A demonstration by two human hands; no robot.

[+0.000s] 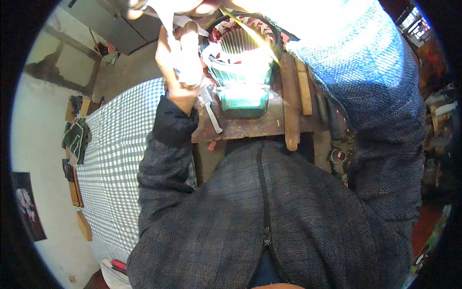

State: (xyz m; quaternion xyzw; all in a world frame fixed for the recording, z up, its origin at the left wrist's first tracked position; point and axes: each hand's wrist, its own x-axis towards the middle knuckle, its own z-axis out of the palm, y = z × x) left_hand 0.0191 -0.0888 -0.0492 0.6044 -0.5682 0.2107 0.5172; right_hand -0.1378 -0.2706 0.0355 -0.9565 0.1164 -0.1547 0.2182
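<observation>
On the bench in front of me stands a green finned electric motor housing. Its round opening shows the slotted stator core with white and red lacing round the windings. Left of it my left hand is closed round a white cloth tape, whose loose ends rise above the fingers. My right hand reaches across at the top edge, washed out by glare and partly cut off; its fingers appear closed on the same tape. A yellow strip slants over the motor's opening.
A knife lies left of the motor on the dark bench. Wooden sticks lie on its right, one jutting past the front edge. A checked cloth covers a surface at left. Metal parts sit low at right.
</observation>
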